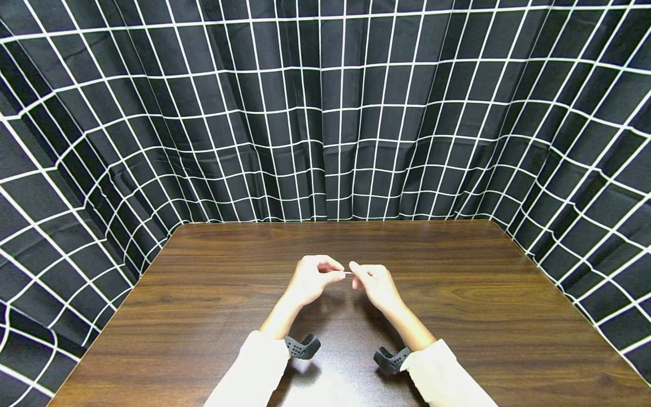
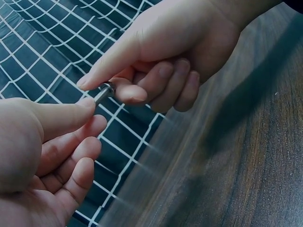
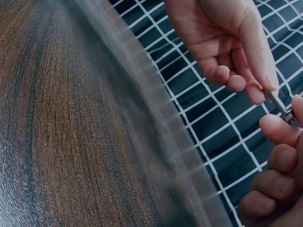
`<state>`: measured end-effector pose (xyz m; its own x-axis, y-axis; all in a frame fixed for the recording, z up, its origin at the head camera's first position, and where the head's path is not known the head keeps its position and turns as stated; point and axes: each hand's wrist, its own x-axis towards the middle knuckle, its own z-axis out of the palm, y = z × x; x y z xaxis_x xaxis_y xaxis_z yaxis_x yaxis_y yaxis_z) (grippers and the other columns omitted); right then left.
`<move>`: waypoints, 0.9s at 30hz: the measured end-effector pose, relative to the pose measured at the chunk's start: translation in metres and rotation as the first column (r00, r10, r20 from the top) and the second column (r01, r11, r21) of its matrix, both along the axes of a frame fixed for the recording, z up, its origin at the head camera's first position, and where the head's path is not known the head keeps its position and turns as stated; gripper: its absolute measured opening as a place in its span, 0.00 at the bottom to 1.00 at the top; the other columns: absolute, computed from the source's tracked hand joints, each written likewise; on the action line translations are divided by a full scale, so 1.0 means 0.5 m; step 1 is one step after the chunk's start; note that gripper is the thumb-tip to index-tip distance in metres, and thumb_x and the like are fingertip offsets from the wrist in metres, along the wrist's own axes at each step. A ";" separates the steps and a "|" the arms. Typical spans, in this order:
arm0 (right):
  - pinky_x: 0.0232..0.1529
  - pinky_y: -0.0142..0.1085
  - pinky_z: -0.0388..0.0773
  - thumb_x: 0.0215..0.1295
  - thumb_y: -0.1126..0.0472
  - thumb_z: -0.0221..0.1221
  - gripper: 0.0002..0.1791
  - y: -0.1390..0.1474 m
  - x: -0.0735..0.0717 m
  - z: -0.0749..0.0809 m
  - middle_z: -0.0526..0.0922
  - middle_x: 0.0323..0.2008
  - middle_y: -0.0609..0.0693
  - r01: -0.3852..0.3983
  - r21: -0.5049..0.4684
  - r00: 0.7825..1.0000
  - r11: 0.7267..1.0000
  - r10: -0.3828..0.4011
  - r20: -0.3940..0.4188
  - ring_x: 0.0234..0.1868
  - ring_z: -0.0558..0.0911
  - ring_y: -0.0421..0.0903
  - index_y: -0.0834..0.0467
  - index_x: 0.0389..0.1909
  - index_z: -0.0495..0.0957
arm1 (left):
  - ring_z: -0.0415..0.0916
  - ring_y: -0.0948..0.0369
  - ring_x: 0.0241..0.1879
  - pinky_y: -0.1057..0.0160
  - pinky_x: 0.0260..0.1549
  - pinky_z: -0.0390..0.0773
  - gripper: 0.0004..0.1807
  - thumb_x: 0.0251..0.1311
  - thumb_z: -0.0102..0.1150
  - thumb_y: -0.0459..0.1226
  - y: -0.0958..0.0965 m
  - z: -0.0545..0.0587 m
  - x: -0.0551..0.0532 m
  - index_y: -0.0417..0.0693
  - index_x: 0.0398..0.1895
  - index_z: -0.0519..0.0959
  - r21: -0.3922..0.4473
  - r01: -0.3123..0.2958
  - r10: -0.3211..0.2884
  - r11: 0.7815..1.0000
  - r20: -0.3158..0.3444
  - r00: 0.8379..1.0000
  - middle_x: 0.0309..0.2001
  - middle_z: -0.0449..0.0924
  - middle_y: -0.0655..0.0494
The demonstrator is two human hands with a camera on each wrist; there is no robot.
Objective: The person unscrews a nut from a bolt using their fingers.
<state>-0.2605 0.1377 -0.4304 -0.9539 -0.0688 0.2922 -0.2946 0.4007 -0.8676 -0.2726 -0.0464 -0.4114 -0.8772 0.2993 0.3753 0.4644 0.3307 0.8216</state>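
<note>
A small metal bolt (image 2: 100, 97) with a slim, threaded-looking shaft spans the gap between the two hands, above the table. My left hand (image 1: 307, 281) pinches the plain end of the shaft between thumb and index finger, its other fingers loosely bent. At the wider, ring-like end (image 3: 288, 117), the thumb and index finger of my right hand (image 1: 377, 287) hold from either side; I cannot tell whether that end is a nut or the bolt's head. The right hand's remaining fingers curl in below. From the head view only a thin, pale line of the bolt shows.
Both hands are over the middle of a dark brown wooden table (image 1: 213, 282). A black curtain with a white grid (image 1: 335, 113) surrounds its back and sides. Dark bands (image 1: 303, 346) circle both wrists, by the white sleeves (image 1: 254, 367).
</note>
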 end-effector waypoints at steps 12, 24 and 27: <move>0.27 0.33 0.63 0.66 0.66 0.59 0.08 -0.010 0.030 0.051 0.71 0.19 0.44 -0.091 -0.052 0.995 0.994 0.090 -0.033 0.23 0.66 0.39 0.67 0.30 0.81 | 0.79 0.66 0.27 0.66 0.26 0.73 0.05 0.53 0.71 0.35 -0.008 0.007 0.000 0.45 0.33 0.85 -0.009 -0.028 0.028 1.000 0.002 1.000 0.27 0.85 0.59; 0.19 0.30 0.58 0.58 0.74 0.63 0.11 -0.007 0.040 0.058 0.64 0.15 0.43 -0.167 -0.153 0.983 0.974 0.153 -0.101 0.17 0.61 0.35 0.70 0.42 0.79 | 0.80 0.66 0.28 0.66 0.29 0.75 0.05 0.52 0.71 0.34 -0.012 0.000 -0.008 0.46 0.32 0.85 0.006 -0.027 0.027 1.000 0.002 1.000 0.28 0.85 0.59; 0.18 0.29 0.57 0.56 0.75 0.63 0.12 -0.006 0.038 0.058 0.63 0.15 0.43 -0.172 -0.157 0.982 0.973 0.156 -0.105 0.17 0.61 0.35 0.71 0.42 0.79 | 0.80 0.66 0.27 0.66 0.28 0.75 0.04 0.53 0.71 0.34 -0.013 -0.001 -0.008 0.46 0.32 0.85 0.004 -0.026 0.026 1.000 -0.003 1.000 0.27 0.85 0.59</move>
<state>-0.2415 0.1347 -0.4016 -0.9025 -0.1657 0.3976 -0.4251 0.1940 -0.8841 -0.2764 -0.0526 -0.4119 -0.8836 0.2750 0.3789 0.4580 0.3399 0.8214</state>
